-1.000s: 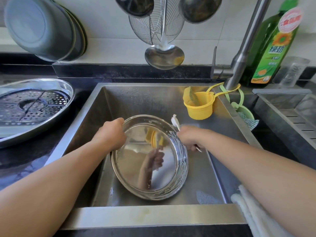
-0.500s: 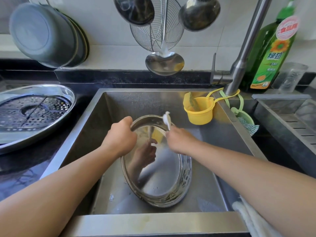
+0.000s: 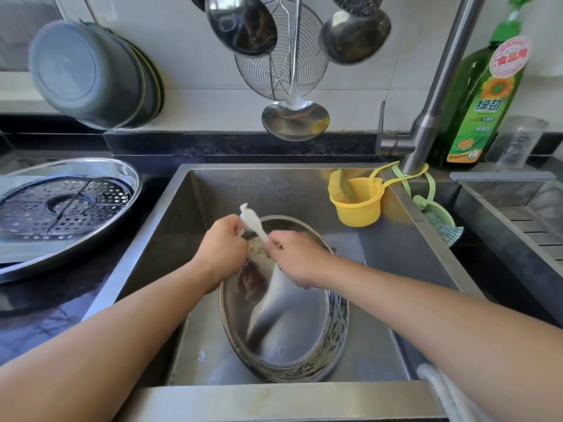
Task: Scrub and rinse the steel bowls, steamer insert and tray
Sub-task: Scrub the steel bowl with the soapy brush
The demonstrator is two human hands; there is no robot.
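Both forearms are showing bare up to the frame's lower edge, with no sleeve covering them. The left hand (image 3: pixel 221 245) and right hand (image 3: pixel 297 257) are wearing no gloves, rings or watch.

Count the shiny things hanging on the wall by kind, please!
Ladles: 3
Wire skimmer: 1
Total: 4
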